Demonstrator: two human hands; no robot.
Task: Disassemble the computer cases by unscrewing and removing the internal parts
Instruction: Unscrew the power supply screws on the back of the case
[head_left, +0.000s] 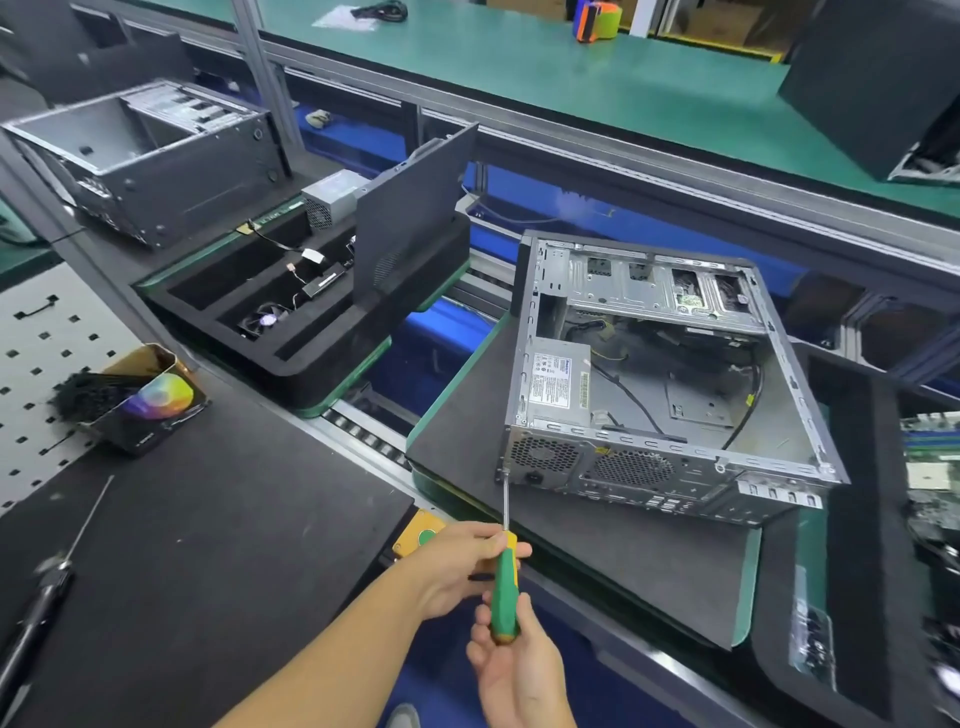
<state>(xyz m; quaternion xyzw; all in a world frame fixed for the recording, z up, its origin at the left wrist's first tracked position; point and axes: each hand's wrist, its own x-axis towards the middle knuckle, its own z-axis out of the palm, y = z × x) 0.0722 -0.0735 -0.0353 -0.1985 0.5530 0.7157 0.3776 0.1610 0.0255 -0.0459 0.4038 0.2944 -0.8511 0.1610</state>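
An open grey computer case (779, 462) lies on its side on a dark pallet mat (613, 561), its rear panel facing me. A silver power supply (556, 379) sits inside at the near left, with black and yellow cables beside it. A green and yellow screwdriver (505, 587) points up at the case's rear lower-left corner, its tip at a screw there. My left hand (457, 564) pinches the handle's upper end. My right hand (519, 665) grips the handle's butt from below.
A black foam tray (311, 358) holding a fan, cables and a panel sits left of the case. Another open case (150, 161) stands far left. A box of black ties (130, 405) and a second screwdriver (47, 597) lie on the near bench. A motherboard (932, 467) lies at right.
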